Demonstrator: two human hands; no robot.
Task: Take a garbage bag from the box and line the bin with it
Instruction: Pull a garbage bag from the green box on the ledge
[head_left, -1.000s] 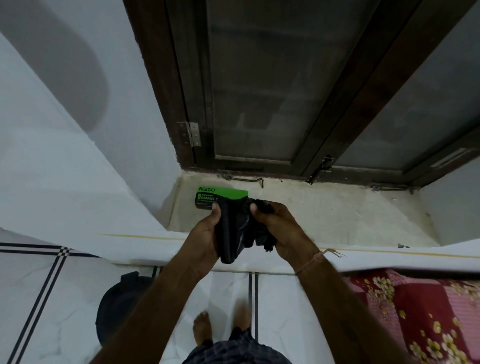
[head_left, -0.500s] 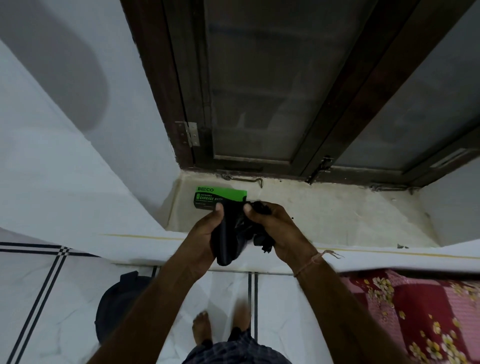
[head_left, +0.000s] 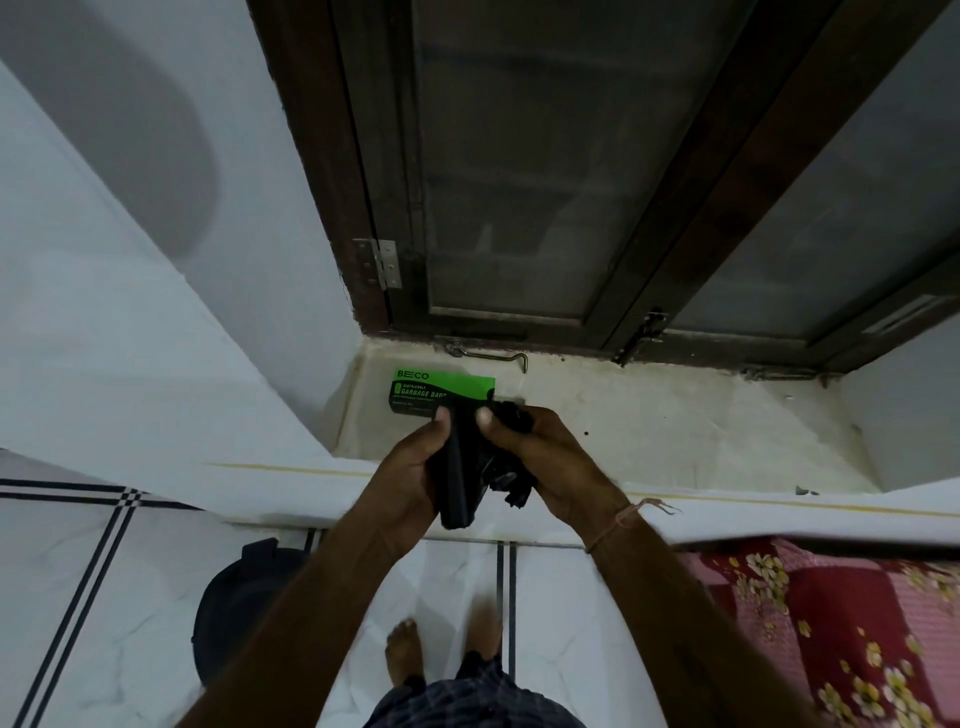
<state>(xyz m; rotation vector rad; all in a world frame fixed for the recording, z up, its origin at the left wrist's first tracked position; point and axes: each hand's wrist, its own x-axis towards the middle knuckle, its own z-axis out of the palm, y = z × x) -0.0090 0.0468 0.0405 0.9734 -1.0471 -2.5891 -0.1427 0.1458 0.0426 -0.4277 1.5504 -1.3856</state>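
Now both hands (head_left: 488, 467) pinching a black garbage bag (head_left: 460, 478), green box (head_left: 441, 392) behind.

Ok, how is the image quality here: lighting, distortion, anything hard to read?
Head view: dim, flat light; the black garbage bag between left hand and right hand shows little fold detail. Wide-angle distortion bends the window frame. The box has small print too soft to read.

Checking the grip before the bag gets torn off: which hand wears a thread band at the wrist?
The right hand wears it, a thin thread with loose ends. The left hand's wrist is bare.
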